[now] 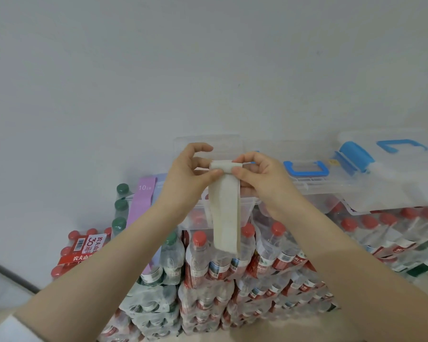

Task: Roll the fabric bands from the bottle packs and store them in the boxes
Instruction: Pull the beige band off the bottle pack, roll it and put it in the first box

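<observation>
Here, a plain pale wall (pixel 158 70) stands behind stacked bottle packs (pixel 232 267). On the packs rest clear boxes (pixel 247 206) with blue handles (pixel 307 169), and a purple band (pixel 141 206) lies over green-capped bottles. The left hand (pixel 190 174) and right hand (pixel 260 176) pinch the rolled top of a beige band (pixel 226 213), which hangs in front of one box.
</observation>
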